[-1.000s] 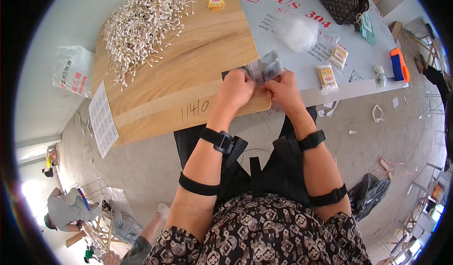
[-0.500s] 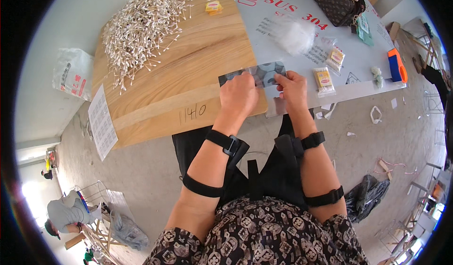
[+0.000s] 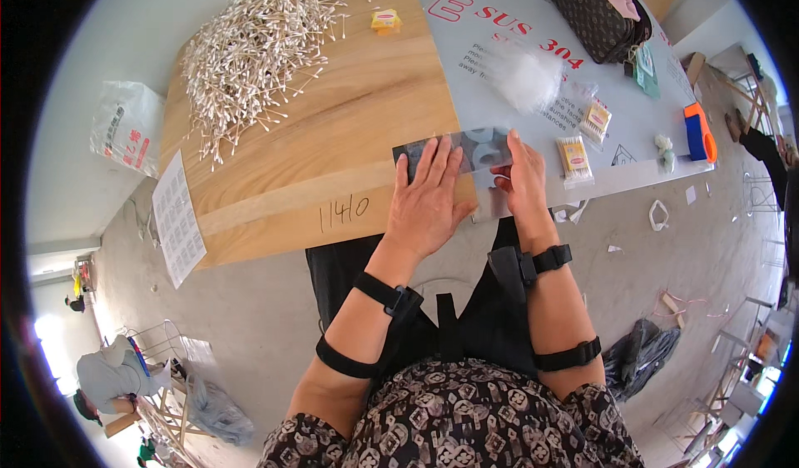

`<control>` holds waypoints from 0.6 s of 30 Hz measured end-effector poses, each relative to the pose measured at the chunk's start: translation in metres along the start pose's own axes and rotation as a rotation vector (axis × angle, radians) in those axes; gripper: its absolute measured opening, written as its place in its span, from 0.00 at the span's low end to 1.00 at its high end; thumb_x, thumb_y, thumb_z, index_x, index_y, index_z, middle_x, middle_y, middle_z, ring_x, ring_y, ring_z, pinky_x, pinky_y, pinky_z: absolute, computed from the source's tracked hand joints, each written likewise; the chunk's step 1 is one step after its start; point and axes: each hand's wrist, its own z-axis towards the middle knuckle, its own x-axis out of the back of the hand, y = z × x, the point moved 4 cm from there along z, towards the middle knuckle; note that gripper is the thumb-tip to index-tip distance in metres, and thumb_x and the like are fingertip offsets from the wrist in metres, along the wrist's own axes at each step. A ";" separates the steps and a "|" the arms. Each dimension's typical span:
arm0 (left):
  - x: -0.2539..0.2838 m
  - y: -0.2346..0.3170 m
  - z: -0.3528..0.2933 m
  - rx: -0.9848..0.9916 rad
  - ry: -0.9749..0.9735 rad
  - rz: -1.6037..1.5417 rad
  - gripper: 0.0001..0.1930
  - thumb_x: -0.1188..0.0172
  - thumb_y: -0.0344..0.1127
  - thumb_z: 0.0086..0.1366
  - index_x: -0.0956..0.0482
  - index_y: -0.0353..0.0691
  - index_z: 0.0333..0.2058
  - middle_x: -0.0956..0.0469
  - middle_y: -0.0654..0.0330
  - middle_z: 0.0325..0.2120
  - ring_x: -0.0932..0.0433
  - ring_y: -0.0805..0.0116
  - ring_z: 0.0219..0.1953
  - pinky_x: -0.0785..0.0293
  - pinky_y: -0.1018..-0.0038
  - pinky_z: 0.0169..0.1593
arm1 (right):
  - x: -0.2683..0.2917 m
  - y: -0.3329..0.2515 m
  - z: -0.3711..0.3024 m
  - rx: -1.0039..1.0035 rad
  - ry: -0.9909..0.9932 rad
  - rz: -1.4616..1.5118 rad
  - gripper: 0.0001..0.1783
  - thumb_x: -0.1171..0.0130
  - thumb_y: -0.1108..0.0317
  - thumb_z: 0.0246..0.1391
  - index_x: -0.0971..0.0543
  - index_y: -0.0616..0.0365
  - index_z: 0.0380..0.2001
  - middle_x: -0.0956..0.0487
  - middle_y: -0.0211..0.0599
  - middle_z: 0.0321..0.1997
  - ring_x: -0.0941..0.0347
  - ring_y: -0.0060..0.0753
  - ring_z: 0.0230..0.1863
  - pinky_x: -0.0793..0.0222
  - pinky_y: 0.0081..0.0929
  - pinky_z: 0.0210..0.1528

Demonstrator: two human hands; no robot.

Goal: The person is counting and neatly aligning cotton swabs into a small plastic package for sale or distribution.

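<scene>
A small clear plastic bag [image 3: 466, 150] lies flat near the front edge of the table [image 3: 333, 135], straddling the line where the wooden board meets a grey printed sheet [image 3: 533, 27]. The left hand [image 3: 429, 201] rests palm down on it with fingers spread wide, pressing the bag's left half against the wood. The right hand [image 3: 524, 181] stands on its edge at the bag's right end, fingers straight and together, touching the plastic; it grips nothing that can be seen. What the bag holds is hard to make out through the glare, perhaps pale rounded pieces. Just right of the right hand lie two small packets of cotton swabs [image 3: 573, 156], with a white fluffy wad [image 3: 524, 77] above them on the grey sheet. Farther right sits a blue and orange tool [image 3: 697, 131] near the table's edge. At the far right corner lies a dark patterned pouch [image 3: 595, 14]. A large heap of loose cotton swabs [image 3: 258, 39] covers the far left of the wooden board, well apart from the hands, with a small yellow packet [image 3: 385, 20] beside it.
</scene>
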 end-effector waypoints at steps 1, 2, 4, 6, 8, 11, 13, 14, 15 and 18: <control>-0.003 0.000 -0.002 -0.006 -0.045 -0.010 0.37 0.42 0.48 0.62 0.42 0.39 0.65 0.48 0.53 0.68 0.50 0.58 0.71 0.53 0.52 0.69 | 0.004 0.004 0.006 0.008 -0.027 0.006 0.20 0.46 0.51 0.61 0.21 0.60 0.35 0.23 0.31 0.27 0.29 0.24 0.23 0.40 0.21 0.21; -0.006 0.001 -0.002 -0.017 -0.092 -0.020 0.38 0.41 0.49 0.62 0.43 0.39 0.66 0.50 0.54 0.69 0.52 0.59 0.71 0.56 0.52 0.70 | 0.008 0.006 0.012 0.017 -0.051 0.014 0.20 0.46 0.51 0.61 0.21 0.59 0.37 0.23 0.30 0.27 0.28 0.27 0.24 0.39 0.23 0.21; -0.005 0.000 -0.002 -0.020 -0.078 -0.018 0.38 0.41 0.50 0.61 0.42 0.39 0.65 0.49 0.54 0.69 0.51 0.58 0.71 0.55 0.52 0.70 | 0.013 0.012 0.019 -0.051 -0.077 0.103 0.22 0.47 0.48 0.61 0.21 0.58 0.38 0.22 0.31 0.28 0.27 0.29 0.25 0.37 0.25 0.23; -0.005 -0.003 -0.002 -0.023 -0.065 -0.014 0.38 0.41 0.50 0.61 0.42 0.39 0.65 0.49 0.54 0.69 0.51 0.58 0.71 0.55 0.52 0.69 | 0.014 0.017 0.019 -0.120 -0.105 0.192 0.23 0.48 0.46 0.62 0.22 0.57 0.39 0.21 0.31 0.29 0.26 0.32 0.27 0.34 0.28 0.25; -0.005 -0.007 -0.004 -0.026 -0.060 -0.020 0.38 0.40 0.49 0.61 0.42 0.38 0.65 0.48 0.54 0.69 0.50 0.58 0.70 0.55 0.51 0.69 | 0.007 0.016 0.010 -0.150 -0.099 0.392 0.26 0.51 0.42 0.62 0.23 0.56 0.40 0.20 0.33 0.33 0.24 0.34 0.33 0.31 0.32 0.32; -0.005 -0.009 -0.006 -0.034 -0.068 -0.042 0.38 0.40 0.48 0.61 0.42 0.39 0.65 0.48 0.53 0.69 0.49 0.56 0.70 0.54 0.52 0.69 | 0.008 0.018 0.009 -0.123 -0.190 0.406 0.27 0.52 0.40 0.62 0.23 0.55 0.40 0.20 0.34 0.37 0.24 0.34 0.36 0.30 0.33 0.37; -0.002 -0.008 -0.006 -0.031 -0.047 -0.072 0.38 0.39 0.47 0.61 0.42 0.40 0.65 0.49 0.53 0.69 0.49 0.55 0.70 0.54 0.52 0.69 | 0.013 0.022 0.013 -0.121 -0.193 0.399 0.28 0.53 0.40 0.62 0.23 0.55 0.41 0.20 0.34 0.37 0.24 0.33 0.36 0.30 0.32 0.37; -0.001 -0.009 -0.006 -0.025 -0.031 -0.096 0.38 0.39 0.47 0.60 0.43 0.41 0.66 0.49 0.52 0.69 0.50 0.54 0.70 0.53 0.52 0.69 | 0.014 0.024 0.015 -0.126 -0.198 0.396 0.29 0.54 0.39 0.62 0.23 0.55 0.42 0.20 0.35 0.38 0.24 0.32 0.35 0.30 0.32 0.37; -0.001 -0.010 -0.007 -0.025 -0.028 -0.099 0.38 0.39 0.47 0.60 0.43 0.41 0.66 0.49 0.52 0.69 0.50 0.54 0.70 0.53 0.52 0.69 | 0.016 0.028 0.017 -0.123 -0.198 0.393 0.29 0.54 0.39 0.62 0.23 0.55 0.42 0.20 0.35 0.38 0.24 0.32 0.35 0.30 0.32 0.37; -0.002 -0.010 -0.009 -0.032 -0.022 -0.090 0.39 0.38 0.46 0.60 0.44 0.43 0.66 0.50 0.52 0.69 0.50 0.52 0.70 0.53 0.53 0.69 | 0.023 0.031 0.023 -0.009 -0.170 0.262 0.28 0.51 0.39 0.61 0.23 0.55 0.41 0.19 0.33 0.36 0.24 0.31 0.36 0.29 0.32 0.38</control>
